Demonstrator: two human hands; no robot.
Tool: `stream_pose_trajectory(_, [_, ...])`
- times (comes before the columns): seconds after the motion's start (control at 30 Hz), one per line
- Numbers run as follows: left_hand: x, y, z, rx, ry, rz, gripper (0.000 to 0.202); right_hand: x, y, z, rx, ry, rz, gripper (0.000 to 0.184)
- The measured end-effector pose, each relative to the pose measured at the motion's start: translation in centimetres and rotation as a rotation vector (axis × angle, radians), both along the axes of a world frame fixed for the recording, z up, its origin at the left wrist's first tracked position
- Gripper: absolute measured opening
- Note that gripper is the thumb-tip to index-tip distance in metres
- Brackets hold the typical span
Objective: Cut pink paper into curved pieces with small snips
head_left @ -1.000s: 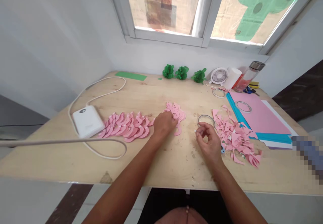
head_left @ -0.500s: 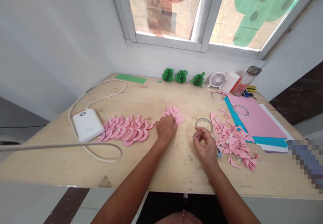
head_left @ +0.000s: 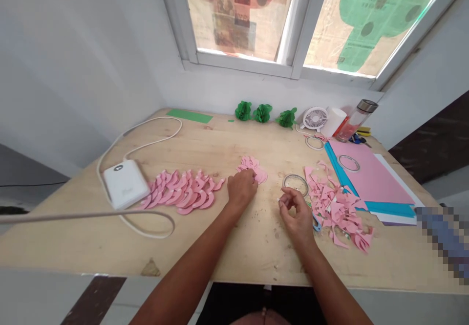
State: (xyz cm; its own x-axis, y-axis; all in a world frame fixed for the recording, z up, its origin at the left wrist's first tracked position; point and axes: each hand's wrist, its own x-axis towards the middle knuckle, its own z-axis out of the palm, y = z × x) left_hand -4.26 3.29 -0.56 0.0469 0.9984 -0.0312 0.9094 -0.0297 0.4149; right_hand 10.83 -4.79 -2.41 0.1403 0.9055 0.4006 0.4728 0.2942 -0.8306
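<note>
Two hands down, no tool in either. Left hand (head_left: 241, 189) is curled palm-down on the pile of pink cutouts (head_left: 252, 166), fingertips on it, grip on the paper unclear. Right hand (head_left: 294, 212) is nearly closed, thumb and index pinched, anything between them too small to tell. Just ahead of it sits a clear tape roll (head_left: 296, 184); just beyond it, blue-handled scissors (head_left: 316, 223) and pink scraps (head_left: 339, 207). Row of curved pink pieces (head_left: 183, 193) lies beyond the left hand, on the wooden table (head_left: 256, 251).
</note>
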Motion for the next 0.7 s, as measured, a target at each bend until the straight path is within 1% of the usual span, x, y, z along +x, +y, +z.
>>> stream_pose_trajectory(0.27, [0.1,-0.4,-0.2,0.073,-0.059,0.023,0.017,-0.1,0.0,0.0,0.004,0.013,0.002,0.032])
stream_pose_trajectory(0.37, [-0.1,-0.5,0.1,0.077,-0.103,0.041,0.014,-0.1,0.0,-0.1,-0.016,0.03,-0.001,0.031])
stream_pose_trajectory(0.43, [-0.3,-0.6,0.5,0.09,-0.17,0.049,0.011,-0.1,0.0,-0.2,-0.042,0.072,0.001,0.031])
stream_pose_trajectory(0.47, [-0.4,-0.6,0.7,0.097,-0.23,0.048,0.009,-0.1,0.0,-0.2,-0.056,0.103,0.002,0.031])
stream_pose_trajectory(0.53, [-0.6,-0.7,1.0,0.042,-0.473,-0.003,0.004,-0.1,0.1,0.2,-0.085,0.18,0.005,0.031])
stream_pose_trajectory(0.57, [-0.7,-0.8,1.1,-0.024,-0.636,-0.037,0.001,-0.1,0.1,0.6,-0.101,0.219,0.011,0.031])
stream_pose_trajectory(0.63, [-0.9,-0.9,1.1,-0.192,-0.936,-0.089,0.004,-0.2,0.4,1.6,-0.126,0.287,0.033,0.031])
stream_pose_trajectory(0.7, [-1.1,-1.0,1.0,-0.336,-1.13,-0.117,0.008,-0.3,0.8,2.8,-0.147,0.316,0.067,0.031])
